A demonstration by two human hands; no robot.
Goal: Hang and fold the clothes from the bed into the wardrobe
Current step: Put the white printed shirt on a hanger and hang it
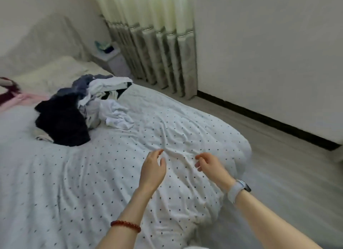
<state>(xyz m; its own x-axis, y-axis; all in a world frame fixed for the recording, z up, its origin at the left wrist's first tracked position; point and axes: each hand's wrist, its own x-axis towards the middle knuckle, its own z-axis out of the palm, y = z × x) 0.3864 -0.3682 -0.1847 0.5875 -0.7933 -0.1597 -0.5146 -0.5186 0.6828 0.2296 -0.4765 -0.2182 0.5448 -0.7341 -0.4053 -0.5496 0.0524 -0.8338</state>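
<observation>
Fingers (pixel 159 152) well short of clothes (pixel 81 107)

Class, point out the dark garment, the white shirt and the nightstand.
dark garment (pixel 62 121), head view, middle of the cloth
white shirt (pixel 117 114), head view, crumpled middle
nightstand (pixel 111 60), head view, front face

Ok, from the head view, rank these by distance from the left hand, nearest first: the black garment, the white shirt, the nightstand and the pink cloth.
From the left hand:
1. White shirt, crumpled ahead on the bed, at the pile's right edge.
2. Black garment, up-left, at the pile's front; close to the shirt's range, so a near call.
3. Pink cloth, far left edge.
4. Nightstand, beyond the bed by the curtain.
</observation>
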